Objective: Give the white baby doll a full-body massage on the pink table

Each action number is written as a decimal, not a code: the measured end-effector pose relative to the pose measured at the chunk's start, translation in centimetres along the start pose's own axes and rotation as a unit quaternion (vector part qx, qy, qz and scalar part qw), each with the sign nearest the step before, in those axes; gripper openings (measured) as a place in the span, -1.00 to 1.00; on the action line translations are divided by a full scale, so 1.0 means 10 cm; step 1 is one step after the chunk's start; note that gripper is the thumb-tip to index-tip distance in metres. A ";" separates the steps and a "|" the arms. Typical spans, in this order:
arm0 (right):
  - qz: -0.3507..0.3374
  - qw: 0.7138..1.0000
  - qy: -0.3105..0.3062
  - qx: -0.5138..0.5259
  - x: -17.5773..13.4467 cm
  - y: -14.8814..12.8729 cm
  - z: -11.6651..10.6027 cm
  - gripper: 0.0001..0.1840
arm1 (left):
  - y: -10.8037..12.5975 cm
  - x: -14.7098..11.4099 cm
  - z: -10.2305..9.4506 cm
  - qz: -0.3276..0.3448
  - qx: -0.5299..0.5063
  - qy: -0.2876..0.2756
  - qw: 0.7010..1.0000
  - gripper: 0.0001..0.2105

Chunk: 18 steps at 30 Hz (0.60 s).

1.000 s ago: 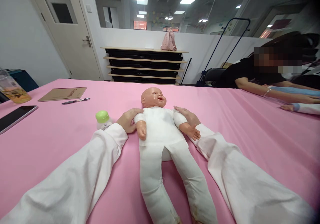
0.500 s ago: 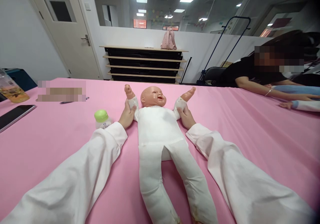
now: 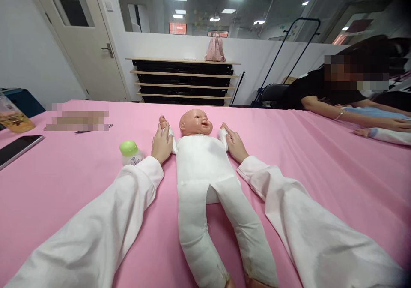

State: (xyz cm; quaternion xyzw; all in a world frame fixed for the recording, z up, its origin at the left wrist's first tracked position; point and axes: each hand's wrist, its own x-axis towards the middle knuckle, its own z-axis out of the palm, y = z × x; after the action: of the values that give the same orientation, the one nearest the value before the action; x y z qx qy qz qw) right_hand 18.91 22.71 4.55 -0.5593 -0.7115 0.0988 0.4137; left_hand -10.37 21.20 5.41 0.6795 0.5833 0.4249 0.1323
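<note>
A baby doll (image 3: 205, 159) with a smooth plastic head and a white cloth body lies on its back, legs toward me. My left hand (image 3: 162, 143) is wrapped about the doll's arm on the left, fingers along the forearm and the plastic fist showing above them. Around the arm on the right is my right hand (image 3: 236, 144), its fingers reaching up and covering much of the doll's hand. Both doll arms are bent up beside the head. Just left of my left hand stands a small jar (image 3: 131, 152) with a green lid.
A pink cloth (image 3: 321, 181) covers the table. At the left are a phone (image 3: 19, 149), a bottle (image 3: 14, 115) of yellowish drink and a pixelated patch. Across at the right, a person (image 3: 321, 95) in black leans over another doll (image 3: 385, 134). Shelves (image 3: 183, 82) stand behind.
Both my hands have shifted their hold from the doll's upper arms toward its forearms and hands. The doll's arm on the right has come inward, closer to the head.
</note>
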 end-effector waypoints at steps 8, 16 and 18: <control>-0.034 0.999 -0.014 0.033 0.03 0.06 0.02 -0.45 | 0.03 0.01 -0.04 -0.050 0.064 -0.080 0.993 -0.50; -0.002 0.999 -0.034 0.033 -0.03 -0.02 -0.03 -0.39 | 0.07 -0.04 -0.05 -0.091 0.044 -0.044 0.994 -0.44; 0.015 0.999 -0.018 0.040 -0.04 -0.01 -0.02 -0.35 | 0.09 -0.07 -0.06 -0.107 0.016 -0.029 0.994 -0.41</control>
State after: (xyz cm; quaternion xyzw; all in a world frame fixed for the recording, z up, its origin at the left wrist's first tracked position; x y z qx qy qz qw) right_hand 19.00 22.23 4.60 -0.5508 -0.7061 0.1431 0.4214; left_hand -10.18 20.12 6.10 0.6271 0.6556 0.3789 0.1828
